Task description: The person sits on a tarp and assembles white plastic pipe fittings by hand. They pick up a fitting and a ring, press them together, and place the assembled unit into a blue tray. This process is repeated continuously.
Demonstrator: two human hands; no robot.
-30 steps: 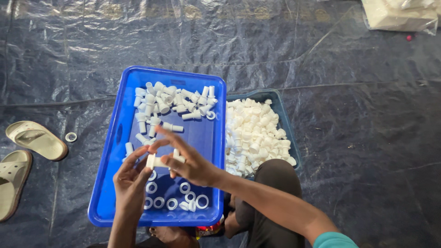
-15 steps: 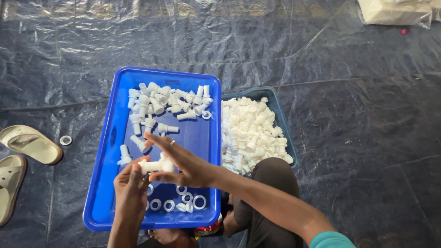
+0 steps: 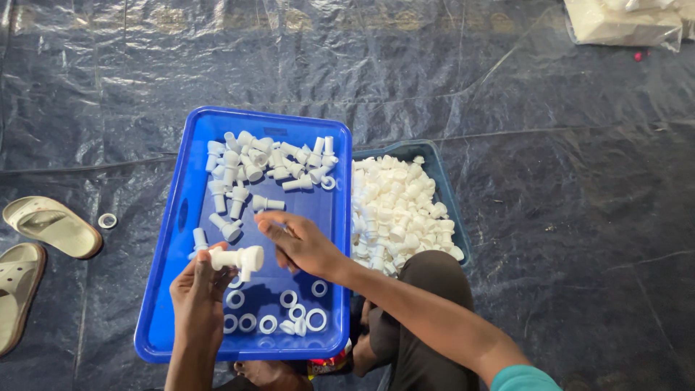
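My left hand (image 3: 197, 289) holds a white plastic T-shaped fitting (image 3: 239, 258) above the near part of a blue tray (image 3: 184, 210). My right hand (image 3: 300, 242) hovers just right of the fitting, fingers loosely spread, with nothing visible in it. Several white tube fittings (image 3: 264, 170) lie heaped at the tray's far end. Several white rings (image 3: 279, 315) lie at its near end. A darker tray (image 3: 441, 181) to the right is heaped with white caps (image 3: 398, 210).
Everything sits on a dark plastic sheet (image 3: 565, 239) on the floor. Two beige sandals (image 3: 51, 226) and a loose white ring (image 3: 107, 220) lie at left. A clear bag of white parts (image 3: 622, 22) is at the far right. My knee (image 3: 427, 279) is beside the trays.
My right hand has come off the fitting and moved slightly right. My left hand now holds the fitting alone, lying sideways. The view shifted a little.
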